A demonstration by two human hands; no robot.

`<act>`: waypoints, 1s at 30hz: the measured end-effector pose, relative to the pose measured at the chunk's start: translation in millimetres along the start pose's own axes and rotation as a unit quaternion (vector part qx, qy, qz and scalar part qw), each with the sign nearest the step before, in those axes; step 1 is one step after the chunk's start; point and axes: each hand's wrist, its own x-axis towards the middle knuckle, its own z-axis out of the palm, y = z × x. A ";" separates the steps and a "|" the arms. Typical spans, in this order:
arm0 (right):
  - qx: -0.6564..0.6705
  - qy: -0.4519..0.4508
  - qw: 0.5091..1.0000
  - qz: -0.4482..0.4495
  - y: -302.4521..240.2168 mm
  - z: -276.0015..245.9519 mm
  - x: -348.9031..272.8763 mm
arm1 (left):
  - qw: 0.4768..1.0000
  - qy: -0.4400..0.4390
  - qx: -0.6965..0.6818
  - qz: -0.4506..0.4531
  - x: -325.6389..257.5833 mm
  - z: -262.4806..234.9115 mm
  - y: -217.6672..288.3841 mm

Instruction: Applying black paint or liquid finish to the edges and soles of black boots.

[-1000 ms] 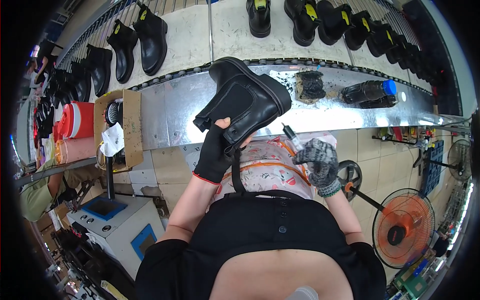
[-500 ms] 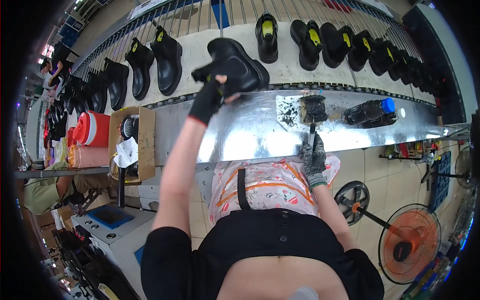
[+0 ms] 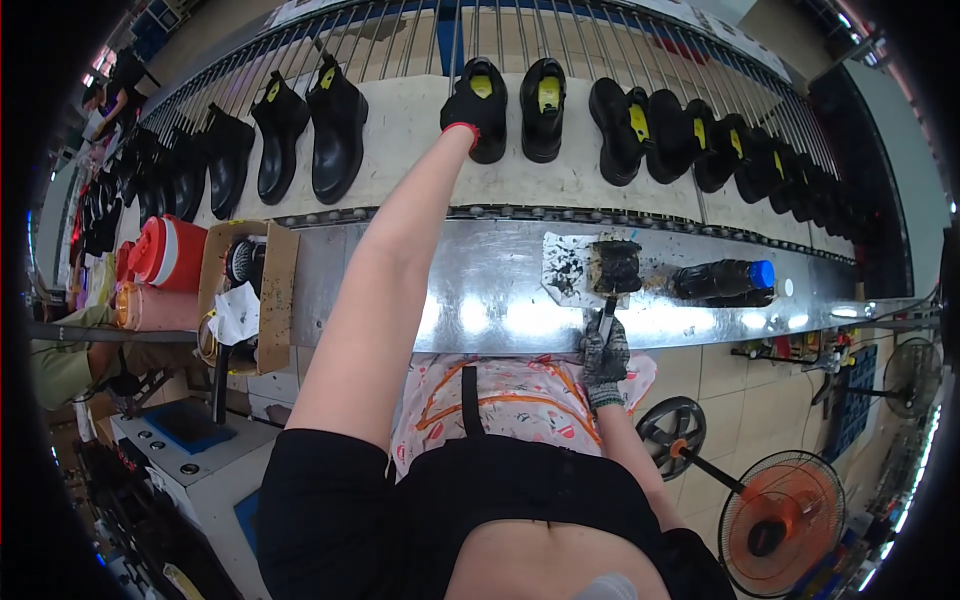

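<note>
I see the belt (image 3: 420, 120) now carries the boot (image 3: 480, 105) that was held up a second ago; my left hand (image 3: 462, 112) has reached out, still closed on it. My right hand (image 3: 604, 352) stays gripping the brush (image 3: 607, 318) at the black pot (image 3: 617, 266).

- A long conveyor (image 3: 420, 150) with a pale belt ran across the top, backed by a rack of metal rods (image 3: 420, 40).
- Below it lay a shiny steel bench (image 3: 480, 300), catching bright glare.
- The floor (image 3: 740, 380) was pale tile.
- Two orange fans (image 3: 780, 515) stood at right.
- A grey machine cabinet (image 3: 190, 450) sat at left.
</note>
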 end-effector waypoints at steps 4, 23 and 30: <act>0.085 -0.005 0.996 0.012 -2.8 -0.6 -2.0 | 0.930 -0.158 -0.304 -0.135 -26.2 -9.9 -17.7; -0.136 -0.032 0.990 0.029 -32.2 -1.1 -2.9 | 0.971 -0.035 0.104 0.211 -247.9 14.0 -101.5; -0.003 -0.094 0.974 0.205 -57.4 13.2 -27.9 | 0.974 -0.036 0.062 0.213 -250.4 18.2 -103.8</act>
